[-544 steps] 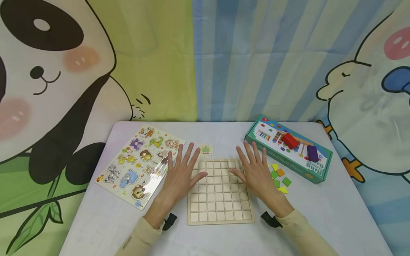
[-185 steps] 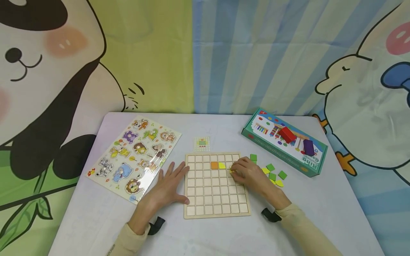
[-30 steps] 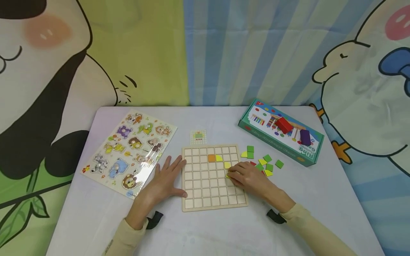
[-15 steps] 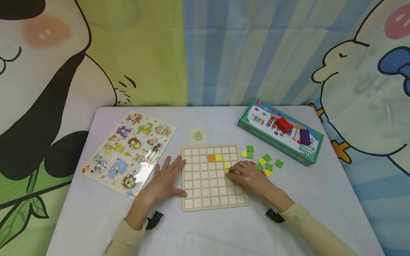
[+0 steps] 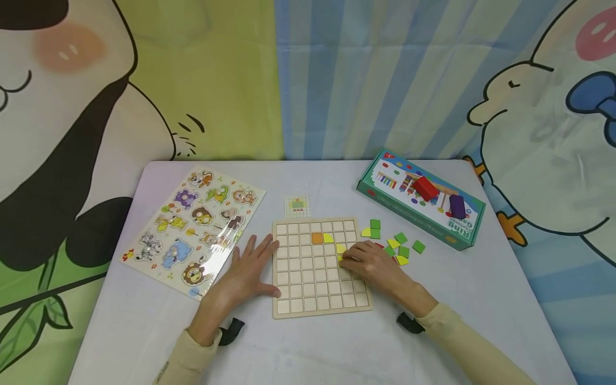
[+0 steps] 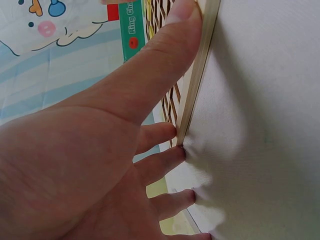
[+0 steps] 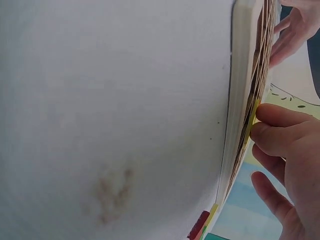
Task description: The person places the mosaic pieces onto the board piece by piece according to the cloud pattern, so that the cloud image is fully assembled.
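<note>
A wooden grid board (image 5: 308,291) lies flat on the white table. My left hand (image 5: 245,272) rests along its left side with spread fingers; in the left wrist view the thumb (image 6: 167,57) lies over the board's edge. At the right side of the grid, my right hand (image 5: 372,264) has its fingertips on a yellow tile (image 7: 251,124), pinching it low at a cell; the fingers partly hide it. Just above is another yellow tile (image 5: 340,248) in a cell. An orange tile (image 5: 317,238) and a yellow tile (image 5: 328,238) sit side by side farther up.
Loose green, yellow and red tiles (image 5: 403,252) lie right of the board. A small pattern card (image 5: 297,206) is behind it. An animal puzzle sheet (image 5: 192,230) lies to the left. At the back right, a green box (image 5: 418,230) bears a red block (image 5: 425,188) and a purple block (image 5: 457,206).
Over the last second the right fingertips shift only slightly, and the yellow tile lies lower at its cell. Since the earliest frame, orange and yellow tiles have come onto the board. The left hand keeps still lately.
</note>
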